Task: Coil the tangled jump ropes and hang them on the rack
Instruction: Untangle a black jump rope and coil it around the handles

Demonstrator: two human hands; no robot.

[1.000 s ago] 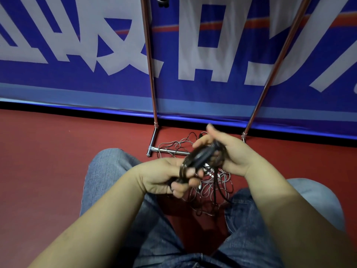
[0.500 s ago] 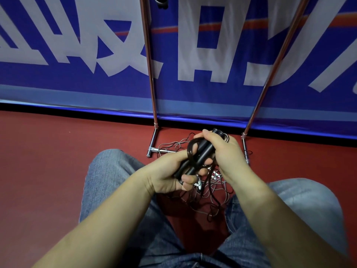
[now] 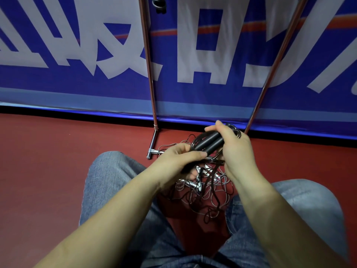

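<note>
Two black jump rope handles (image 3: 209,141) lie side by side between my hands, with dark cord looped round them. My right hand (image 3: 234,149) grips their upper end from above. My left hand (image 3: 180,162) holds the lower end and the cord there. Thin dark cord (image 3: 211,188) hangs from the handles into a tangle of grey and dark ropes (image 3: 218,187) on the floor between my knees. The rack (image 3: 149,60) stands just beyond, two copper-coloured poles rising from a chrome foot (image 3: 152,144).
A blue banner (image 3: 202,60) with large white characters runs behind the rack. The floor (image 3: 48,161) is red. My knees in jeans (image 3: 108,180) flank the rope pile. A dark object (image 3: 158,4) hangs near the rack's left pole at the top edge.
Both hands have lifted the handles up and toward the rack. My right hand has shifted from beside the bundle to a grip over its upper end.
</note>
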